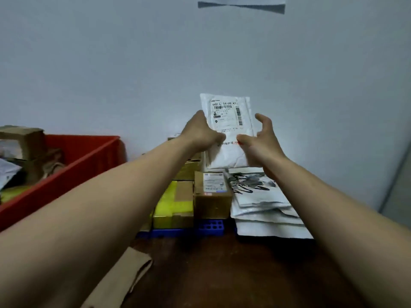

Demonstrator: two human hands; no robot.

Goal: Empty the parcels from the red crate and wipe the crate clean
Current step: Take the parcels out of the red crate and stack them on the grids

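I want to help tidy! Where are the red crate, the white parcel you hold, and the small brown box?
red crate (84,161), head view, on its side wall.
white parcel (229,112), head view, on its printed label.
small brown box (211,205), head view, on its front face.

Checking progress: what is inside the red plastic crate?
The red plastic crate holds a brown cardboard box, a crumpled brown paper parcel, a white bag and something yellow; its floor is covered.
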